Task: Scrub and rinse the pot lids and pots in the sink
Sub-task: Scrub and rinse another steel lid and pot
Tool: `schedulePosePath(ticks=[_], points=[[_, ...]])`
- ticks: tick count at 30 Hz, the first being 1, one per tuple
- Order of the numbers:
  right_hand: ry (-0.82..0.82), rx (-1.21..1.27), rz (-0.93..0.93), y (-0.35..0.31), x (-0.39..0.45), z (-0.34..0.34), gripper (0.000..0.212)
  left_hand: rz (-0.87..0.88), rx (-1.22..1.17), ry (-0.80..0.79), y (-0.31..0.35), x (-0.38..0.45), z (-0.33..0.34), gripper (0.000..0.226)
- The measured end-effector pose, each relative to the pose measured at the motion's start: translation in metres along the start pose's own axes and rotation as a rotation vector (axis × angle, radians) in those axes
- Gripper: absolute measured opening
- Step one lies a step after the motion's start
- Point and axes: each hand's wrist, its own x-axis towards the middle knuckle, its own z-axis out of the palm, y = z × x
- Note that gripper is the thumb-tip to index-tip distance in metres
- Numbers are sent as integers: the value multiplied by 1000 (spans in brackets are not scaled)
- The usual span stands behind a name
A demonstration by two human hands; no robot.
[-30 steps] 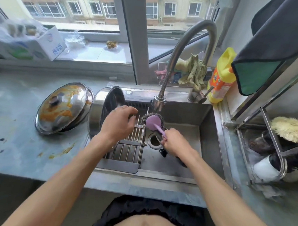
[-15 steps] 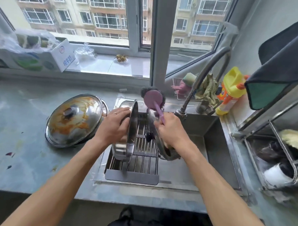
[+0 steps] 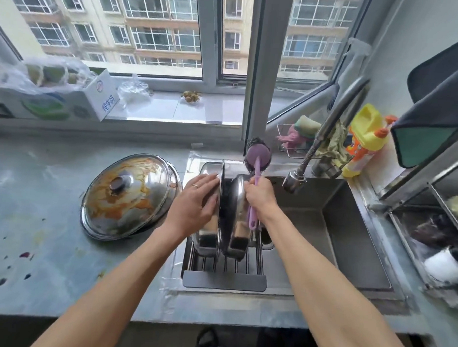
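Two steel pieces stand on edge on the drain rack (image 3: 225,265) over the sink (image 3: 351,231), faces parallel, long axes running away from you. The pot (image 3: 207,235) sits under your left hand (image 3: 195,200); the pot lid (image 3: 235,215) stands just right of it, between your two hands.

Left hand: fingers straight and flat against the pot's outer wall, bracing it upright, gripping nothing. Right hand (image 3: 259,198): fingers curled round the purple handle of the scrub brush (image 3: 257,156), head pointing up and away beyond the knuckles. It also seems to steady the lid's rim; contact is not clear.

Key relation: the lid lies directly left of your right hand, touching or nearly so, and the brush head is above and beyond it. Judgement: tip the head down and leftward onto the lid face while the left hand props.

The faucet nozzle (image 3: 294,178) hangs right of your right hand, no water visible. A stained lid (image 3: 130,195) rests on the table, left of your left hand, unwashed.
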Motion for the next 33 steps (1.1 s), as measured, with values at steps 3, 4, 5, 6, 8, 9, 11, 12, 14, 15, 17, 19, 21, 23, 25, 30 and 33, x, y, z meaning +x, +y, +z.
schedulePosePath(ticks=[3, 4, 5, 6, 8, 9, 11, 12, 14, 15, 17, 19, 21, 23, 25, 30, 33], points=[[8, 27, 0, 5, 5, 9, 35, 4, -22, 15, -5, 0, 1, 43], [-2, 43, 1, 5, 6, 11, 36, 5, -29, 18, -6, 0, 2, 43], [-11, 44, -2, 6, 7, 14, 36, 3, -34, 20, -7, 0, 3, 44], [-27, 22, -7, 4, 7, 16, 37, 0, -40, 22, -8, 0, 3, 45], [-88, -27, -31, 1, 11, 20, 36, -8, -43, 22, -8, 0, 3, 48], [-140, -41, -34, -2, 13, 20, 33, -10, -44, 22, -8, 0, 4, 48], [-272, -89, -25, -10, 17, 17, 28, -8, -53, 31, -9, -1, 5, 48], [-318, -119, -25, -16, 18, 14, 28, -6, -59, 37, -10, 0, 5, 47], [-350, -161, -39, -21, 25, 9, 32, -7, -66, 37, -10, 0, 5, 47], [-352, -173, -45, -21, 28, 8, 32, -11, -70, 31, -10, -1, 5, 48], [-350, -227, -46, -22, 34, 5, 28, -24, -83, 35, -9, 0, 6, 48], [-346, -254, -38, -20, 35, 4, 26, -24, -93, 48, -8, -2, 7, 48], [-355, -266, -53, -19, 35, 3, 29, -28, -102, 52, -9, -2, 7, 48], [-382, -243, -66, -19, 37, 1, 30, -34, -100, 57, -8, 0, 7, 49], [-400, -212, -61, -15, 38, -1, 29, -41, -97, 60, -7, 0, 8, 49], [-495, -53, 7, -9, 32, -6, 23, -41, -84, 71, -8, -1, 13, 47], [-534, -20, 22, -3, 29, -9, 78, -48, -92, 88, -7, -1, 14, 47]])
